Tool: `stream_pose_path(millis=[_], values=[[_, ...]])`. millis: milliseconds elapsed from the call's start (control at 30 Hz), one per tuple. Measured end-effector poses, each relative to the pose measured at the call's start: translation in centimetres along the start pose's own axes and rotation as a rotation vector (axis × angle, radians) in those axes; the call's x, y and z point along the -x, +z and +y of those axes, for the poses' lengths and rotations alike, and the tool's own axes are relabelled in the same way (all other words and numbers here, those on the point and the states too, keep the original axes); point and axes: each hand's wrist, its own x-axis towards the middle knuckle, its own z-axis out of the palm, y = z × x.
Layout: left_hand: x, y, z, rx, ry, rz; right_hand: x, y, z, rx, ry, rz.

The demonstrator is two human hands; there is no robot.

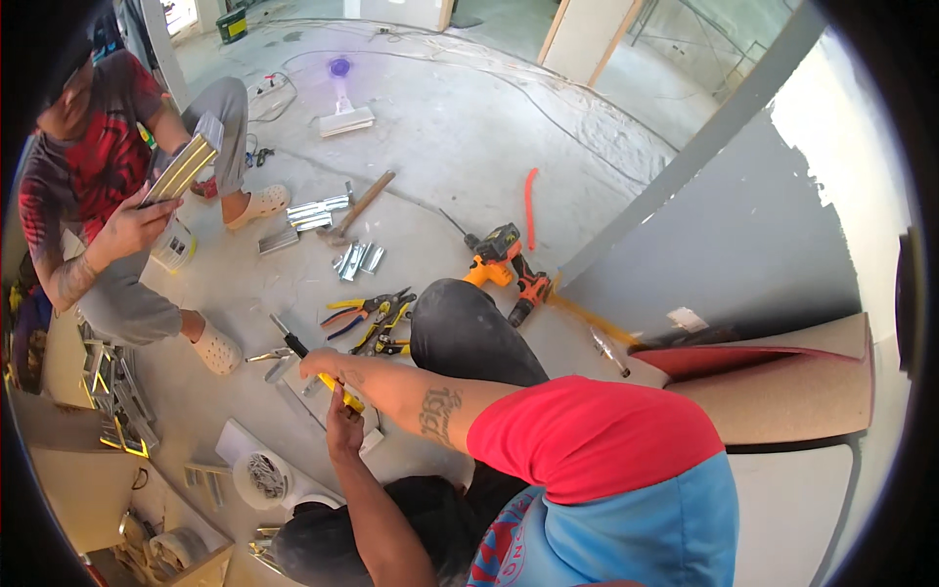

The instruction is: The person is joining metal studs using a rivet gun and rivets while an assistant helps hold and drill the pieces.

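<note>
My right hand [321,364], at the end of the tattooed forearm, is closed around the middle of a slim yellow-and-black hand tool [294,343] with a narrow metal tip. The tip points up and left. Just below, my left hand [344,427] grips the tool's yellow lower end. Its exact kind is too small to tell. Beyond my hands lie several pliers and snips [383,321] with yellow, orange and blue handles. A small metal tool [266,356] lies beside the tip.
A co-worker [98,166] sits at the left, holding a bundle of metal strips [186,161]. On the floor are a hammer [360,207], cut metal pieces [358,259], cordless drills [501,256], a white tub of screws [262,476] and a metal-stud pile [119,391]. A grey wall panel [724,225] stands right.
</note>
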Motion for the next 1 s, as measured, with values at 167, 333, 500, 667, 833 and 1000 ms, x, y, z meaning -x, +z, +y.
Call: stream_pose_path(millis=[167, 333, 500, 667, 833, 1000], values=[[-0.3, -2.8, -1.9, 0.055, 0.041, 0.041, 1.1, 2.8, 0.7, 0.089, -0.107, 0.149], [-0.6, 0.2, -1.3, -0.025, 0.113, 0.216, -3.2, 1.7, 3.2, 0.615, -0.382, 0.234], [-0.3, 0.0, -2.0, -0.050, 0.102, 0.193, -2.3, 2.4, 3.3, 0.295, -0.257, 0.144], [-0.5, -1.7, -2.0, 0.109, 0.038, 0.313, 0.7, 1.4, 1.5, -0.563, -0.114, -0.112], [-3.6, 0.7, -2.9, -0.231, 0.259, 0.619, -0.1, -7.2, -4.1, -0.923, 0.323, -0.298], [-6.8, 1.0, -3.6, -0.436, 0.144, 0.772, -2.3, -6.3, -3.0, -0.362, 0.139, -0.135]])
